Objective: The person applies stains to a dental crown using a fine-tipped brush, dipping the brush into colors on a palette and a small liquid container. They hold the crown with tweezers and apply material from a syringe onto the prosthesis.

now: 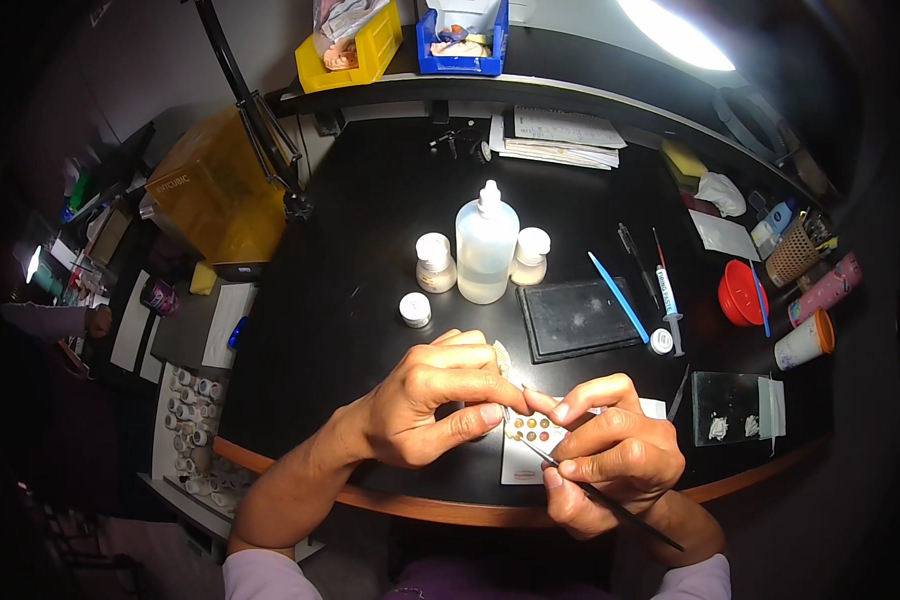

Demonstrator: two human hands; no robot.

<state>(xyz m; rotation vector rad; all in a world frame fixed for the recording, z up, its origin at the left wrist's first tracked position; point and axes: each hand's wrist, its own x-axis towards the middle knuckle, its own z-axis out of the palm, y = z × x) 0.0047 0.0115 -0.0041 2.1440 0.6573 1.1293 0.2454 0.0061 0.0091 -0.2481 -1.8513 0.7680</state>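
My left hand [435,400] is closed around a small pale piece [502,358], partly hidden behind its fingers; what exactly it is I cannot make out. My right hand [615,460] grips a thin dark-handled brush [630,518], its tip angled up-left toward my left fingertips. Beneath both hands lies a white palette card [522,465] with several small round wells of yellow, brown and pinkish colours. Just behind stand a large translucent bottle [486,255], two small lidded jars [435,270] beside it, a little white pot [415,310] and a dark rectangular slab [575,325].
Blue sticks [615,290], a syringe [670,305], a red bowl [738,293], a cup [800,338] and a glass slab [730,405] lie rightward. A lamp arm [250,110], yellow box [205,195] and bins [460,60] stand behind. A co-worker's hand [97,321] is at far left.
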